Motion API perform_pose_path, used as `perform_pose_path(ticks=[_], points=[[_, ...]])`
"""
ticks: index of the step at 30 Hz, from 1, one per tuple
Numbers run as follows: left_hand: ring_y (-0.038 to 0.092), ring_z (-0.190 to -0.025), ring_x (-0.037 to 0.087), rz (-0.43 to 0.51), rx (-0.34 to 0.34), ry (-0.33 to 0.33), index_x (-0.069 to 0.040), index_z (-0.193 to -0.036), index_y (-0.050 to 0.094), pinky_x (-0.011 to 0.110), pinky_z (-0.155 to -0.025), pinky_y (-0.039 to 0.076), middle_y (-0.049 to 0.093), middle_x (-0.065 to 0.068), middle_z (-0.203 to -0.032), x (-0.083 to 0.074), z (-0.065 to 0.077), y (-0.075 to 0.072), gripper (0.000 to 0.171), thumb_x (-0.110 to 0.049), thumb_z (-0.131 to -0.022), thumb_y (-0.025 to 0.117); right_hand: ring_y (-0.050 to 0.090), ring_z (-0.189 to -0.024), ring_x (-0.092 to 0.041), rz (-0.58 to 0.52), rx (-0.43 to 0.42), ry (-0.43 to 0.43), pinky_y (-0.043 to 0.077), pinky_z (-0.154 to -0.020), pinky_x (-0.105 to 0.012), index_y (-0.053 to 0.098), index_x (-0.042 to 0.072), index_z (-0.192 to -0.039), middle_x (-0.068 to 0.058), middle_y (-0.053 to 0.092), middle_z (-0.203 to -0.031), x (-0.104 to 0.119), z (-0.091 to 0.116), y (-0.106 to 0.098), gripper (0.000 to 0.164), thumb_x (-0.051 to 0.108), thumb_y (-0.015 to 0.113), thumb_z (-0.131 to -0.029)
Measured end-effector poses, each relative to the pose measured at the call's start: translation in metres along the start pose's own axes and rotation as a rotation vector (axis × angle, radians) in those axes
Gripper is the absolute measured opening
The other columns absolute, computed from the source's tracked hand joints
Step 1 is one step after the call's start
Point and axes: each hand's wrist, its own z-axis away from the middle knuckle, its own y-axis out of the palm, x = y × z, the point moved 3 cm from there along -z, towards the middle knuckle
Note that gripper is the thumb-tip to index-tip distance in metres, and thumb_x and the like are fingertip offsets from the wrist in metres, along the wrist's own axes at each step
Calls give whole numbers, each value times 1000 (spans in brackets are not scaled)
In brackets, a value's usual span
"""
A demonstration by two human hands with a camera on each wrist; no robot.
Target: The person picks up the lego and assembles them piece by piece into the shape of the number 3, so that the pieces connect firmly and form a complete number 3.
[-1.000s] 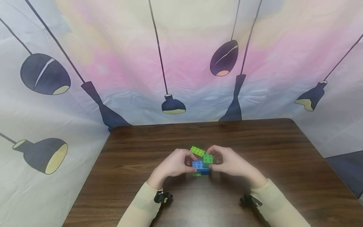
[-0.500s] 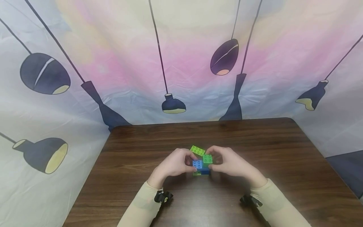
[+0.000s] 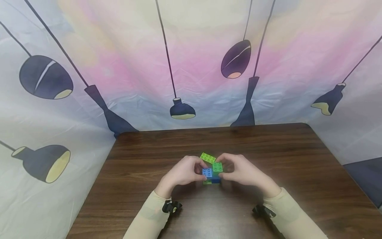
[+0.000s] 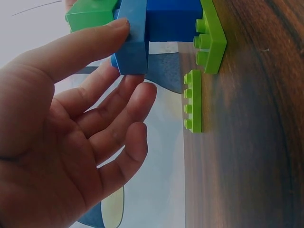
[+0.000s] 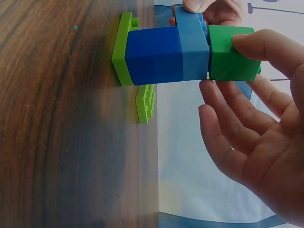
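Note:
A small stack of toy building bricks stands on the table between both hands. A lime plate (image 4: 216,40) forms its base, bearing a dark blue brick (image 5: 154,56). Across that lies a lighter blue brick (image 3: 207,172), which my left hand (image 3: 185,171) pinches at its left end between thumb and fingers. My right hand (image 3: 244,170) grips a green brick (image 3: 217,166) on the right end of the lighter blue one, thumb in front. A thin dark line shows between these two in the right wrist view; I cannot tell whether they are fully joined.
Just behind the stack, a second lime plate (image 3: 207,157) lies flat on the brown wooden table (image 3: 149,149). A fabric backdrop (image 3: 134,66) printed with hanging lamps rises behind the table's far edge.
The green brick has shifted slightly left over the lighter blue brick, so fewer blue studs show. Both hands stay in nearly the same place.

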Motion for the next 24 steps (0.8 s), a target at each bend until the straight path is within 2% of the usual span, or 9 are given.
perform_pose_path(ticks=[6, 12, 21, 24], points=[[61, -77, 11, -13, -2, -3, -13, -108, 79, 28, -64, 51, 70, 1, -88, 0, 0, 0, 27, -19, -86, 92, 69, -104, -16, 32, -16, -7, 61, -87, -37, 71, 21, -123, 8, 74, -116, 3, 0, -1, 39, 9, 85, -89], [61, -77, 10, -33, -10, 15, -13, -109, 80, 28, -66, 52, 70, -3, -88, -2, 1, 0, 26, -20, -86, 92, 69, -112, -13, 71, -25, -25, 58, -92, -35, 72, 24, -124, 12, 73, -119, 4, 0, -2, 40, 11, 85, -89], [61, -74, 8, -57, -22, 60, -13, -107, 81, 27, -65, 52, 70, -6, -88, -4, 0, -1, 25, -20, -86, 92, 70, -114, -15, 78, -23, -38, 59, -94, -42, 73, 22, -124, 10, 74, -120, 5, 0, -2, 40, 10, 86, -88], [60, -74, 8, -64, -25, 68, -14, -107, 81, 27, -65, 52, 70, -6, -88, -4, 0, -1, 25, -20, -85, 92, 71, -113, -13, 99, -29, -45, 58, -96, -40, 73, 21, -124, 11, 75, -119, 6, 0, -2, 40, 9, 87, -88]])
